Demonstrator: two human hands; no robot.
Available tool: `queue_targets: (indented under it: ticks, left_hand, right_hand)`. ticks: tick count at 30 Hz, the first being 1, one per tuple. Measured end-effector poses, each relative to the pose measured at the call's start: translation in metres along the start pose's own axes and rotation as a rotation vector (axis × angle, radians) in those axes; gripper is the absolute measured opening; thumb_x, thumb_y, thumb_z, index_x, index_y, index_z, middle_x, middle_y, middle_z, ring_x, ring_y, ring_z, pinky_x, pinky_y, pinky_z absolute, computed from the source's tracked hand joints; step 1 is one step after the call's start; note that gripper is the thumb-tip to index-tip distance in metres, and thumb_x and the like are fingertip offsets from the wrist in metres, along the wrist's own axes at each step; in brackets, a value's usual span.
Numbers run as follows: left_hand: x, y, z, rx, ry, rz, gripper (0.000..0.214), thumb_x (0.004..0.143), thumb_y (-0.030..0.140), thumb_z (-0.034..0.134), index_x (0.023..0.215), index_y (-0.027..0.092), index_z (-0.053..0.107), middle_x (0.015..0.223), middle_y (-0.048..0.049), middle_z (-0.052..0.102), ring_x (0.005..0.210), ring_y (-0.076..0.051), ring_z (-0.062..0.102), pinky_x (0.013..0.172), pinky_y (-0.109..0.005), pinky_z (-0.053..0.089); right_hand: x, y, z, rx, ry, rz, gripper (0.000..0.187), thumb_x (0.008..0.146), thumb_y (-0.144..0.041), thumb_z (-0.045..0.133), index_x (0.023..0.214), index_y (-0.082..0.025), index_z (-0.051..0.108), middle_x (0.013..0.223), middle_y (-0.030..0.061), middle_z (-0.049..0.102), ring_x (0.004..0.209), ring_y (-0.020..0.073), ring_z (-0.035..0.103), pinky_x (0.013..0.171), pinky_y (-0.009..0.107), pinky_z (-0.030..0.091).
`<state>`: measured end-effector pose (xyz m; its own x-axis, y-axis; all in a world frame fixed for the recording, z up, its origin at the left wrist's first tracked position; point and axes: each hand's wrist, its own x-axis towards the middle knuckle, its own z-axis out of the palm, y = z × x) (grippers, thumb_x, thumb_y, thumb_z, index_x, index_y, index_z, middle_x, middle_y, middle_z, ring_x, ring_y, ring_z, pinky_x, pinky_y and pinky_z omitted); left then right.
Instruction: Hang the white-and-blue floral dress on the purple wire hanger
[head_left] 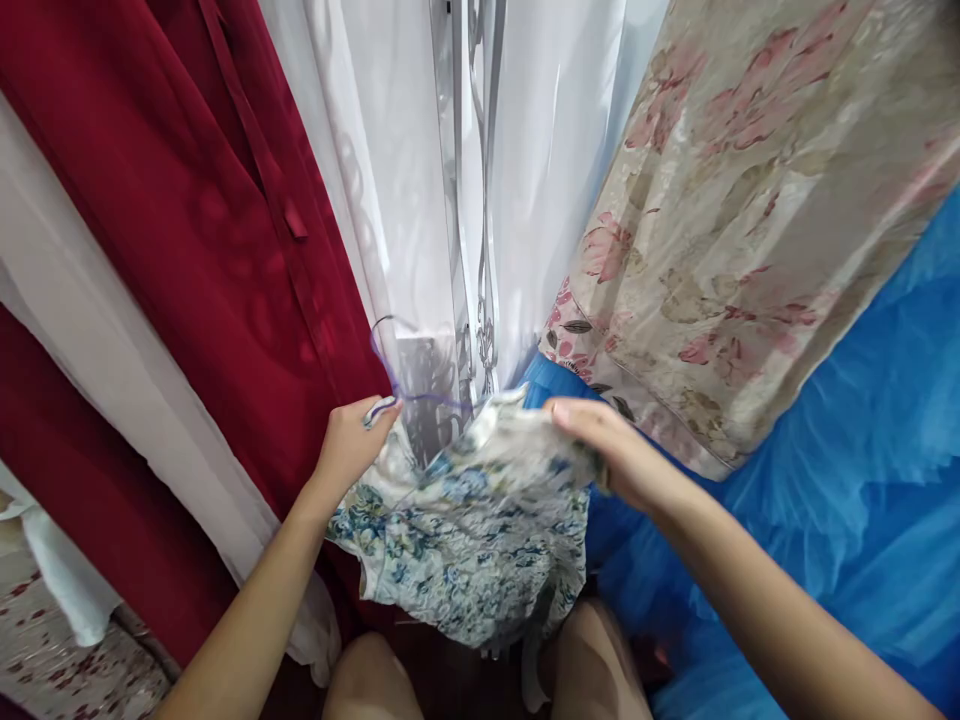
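A white dress with a blue and green floral print (472, 540) hangs between my two hands, just above my knees. My left hand (356, 440) is closed on its shoulder strap, together with one end of a thin purple wire hanger (435, 400). The fingers of my right hand (600, 440) pinch the upper edge of the dress on the other side, slightly blurred. The hanger's hook curves up at the left of the neckline. Below, the lower part of the dress falls towards my legs, and a pale strip dangles by my right knee.
Long garments hang all around: a dark red one (225, 220) at left, white ones (555, 130) ahead, a beige floral one (720, 250) at right. Blue tulle (832, 500) spreads at lower right. A narrow metal frame (465, 180) stands in the middle.
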<state>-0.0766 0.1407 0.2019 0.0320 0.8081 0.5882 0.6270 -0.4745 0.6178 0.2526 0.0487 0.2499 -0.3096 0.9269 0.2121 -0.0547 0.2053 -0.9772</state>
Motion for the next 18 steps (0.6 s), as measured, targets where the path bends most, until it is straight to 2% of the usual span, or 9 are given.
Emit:
queue_targets:
  ticks: [2, 4, 5, 7, 8, 11, 14, 16, 18]
  left_hand:
    - [-0.009, -0.02, 0.012, -0.207, 0.07, -0.178, 0.056, 0.09, 0.06, 0.056, 0.055, 0.02, 0.036, 0.051, 0.0043, 0.035, 0.049, -0.01, 0.032, 0.047, -0.024, 0.024]
    - [-0.021, -0.031, 0.024, -0.388, 0.082, -0.281, 0.059, 0.09, 0.065, 0.052, 0.054, 0.021, 0.035, 0.049, 0.0045, 0.034, 0.045, -0.009, 0.029, 0.045, -0.024, 0.023]
    - [-0.028, -0.031, 0.03, -0.445, 0.056, -0.284, 0.06, 0.09, 0.067, 0.051, 0.055, 0.02, 0.039, 0.049, 0.0042, 0.035, 0.045, -0.009, 0.03, 0.044, -0.024, 0.024]
    - [-0.037, -0.02, 0.039, -0.518, -0.058, -0.228, 0.061, 0.09, 0.069, 0.051, 0.057, 0.017, 0.047, 0.05, 0.0034, 0.038, 0.045, -0.009, 0.031, 0.044, -0.023, 0.024]
    - [-0.04, -0.009, 0.044, -0.547, -0.121, -0.189, 0.062, 0.089, 0.07, 0.051, 0.058, 0.017, 0.05, 0.05, 0.003, 0.038, 0.046, -0.009, 0.032, 0.044, -0.023, 0.024]
    - [-0.041, 0.03, 0.062, -0.687, -0.231, -0.081, 0.066, 0.089, 0.073, 0.048, 0.055, 0.016, 0.05, 0.055, 0.0006, 0.043, 0.048, -0.009, 0.036, 0.046, -0.024, 0.028]
    - [-0.04, 0.068, 0.085, -0.913, -0.269, -0.036, 0.073, 0.09, 0.078, 0.038, 0.051, 0.017, 0.046, 0.059, -0.0025, 0.048, 0.052, -0.011, 0.042, 0.051, -0.025, 0.037]
    - [-0.041, 0.088, 0.1, -1.126, -0.291, -0.092, 0.072, 0.09, 0.079, 0.032, 0.058, 0.017, 0.049, 0.061, -0.0019, 0.049, 0.053, -0.011, 0.044, 0.052, -0.025, 0.04]
    - [-0.045, 0.104, 0.111, -1.343, -0.307, -0.197, 0.062, 0.092, 0.076, 0.035, 0.075, 0.019, 0.053, 0.069, -0.0001, 0.052, 0.053, -0.011, 0.046, 0.052, -0.024, 0.042]
  right_hand:
    - [-0.02, 0.001, 0.02, -0.207, -0.311, -0.081, 0.038, 0.096, -0.053, 0.057, 0.094, -0.019, 0.073, 0.088, 0.0044, 0.071, 0.083, 0.0194, 0.066, 0.079, 0.03, 0.053]
    - [-0.035, 0.009, 0.028, -0.357, -0.437, -0.16, 0.044, 0.09, -0.054, 0.066, 0.118, -0.02, 0.071, 0.115, 0.0086, 0.07, 0.109, 0.0256, 0.064, 0.1, 0.038, 0.047]
    - [-0.04, 0.014, 0.029, -0.381, -0.44, -0.196, 0.058, 0.083, -0.056, 0.074, 0.129, -0.021, 0.066, 0.128, 0.0103, 0.065, 0.12, 0.0288, 0.059, 0.108, 0.041, 0.042]
    - [-0.044, 0.025, 0.024, -0.345, -0.415, -0.249, 0.09, 0.067, -0.063, 0.083, 0.143, -0.024, 0.054, 0.147, 0.0122, 0.052, 0.135, 0.0342, 0.049, 0.117, 0.046, 0.033]
    - [-0.044, 0.032, 0.021, -0.308, -0.409, -0.266, 0.099, 0.064, -0.068, 0.082, 0.148, -0.025, 0.049, 0.153, 0.0124, 0.046, 0.14, 0.0358, 0.043, 0.119, 0.048, 0.03]
    - [-0.036, 0.056, 0.02, -0.332, -0.298, -0.321, 0.104, 0.072, -0.072, 0.073, 0.157, -0.028, 0.032, 0.163, 0.0119, 0.031, 0.149, 0.0348, 0.03, 0.122, 0.05, 0.024]
    - [-0.026, 0.087, 0.033, -0.618, -0.163, -0.416, 0.123, 0.072, -0.055, 0.083, 0.162, -0.025, 0.005, 0.168, 0.0158, 0.012, 0.154, 0.0355, 0.015, 0.123, 0.053, 0.02]
    - [-0.022, 0.107, 0.043, -0.784, -0.079, -0.473, 0.134, 0.069, -0.04, 0.088, 0.161, -0.022, -0.009, 0.167, 0.0202, 0.009, 0.153, 0.0379, 0.016, 0.12, 0.056, 0.026]
    - [-0.02, 0.124, 0.049, -0.879, 0.069, -0.514, 0.132, 0.07, -0.027, 0.084, 0.16, -0.021, -0.012, 0.162, 0.0231, 0.023, 0.147, 0.0394, 0.03, 0.113, 0.058, 0.035]
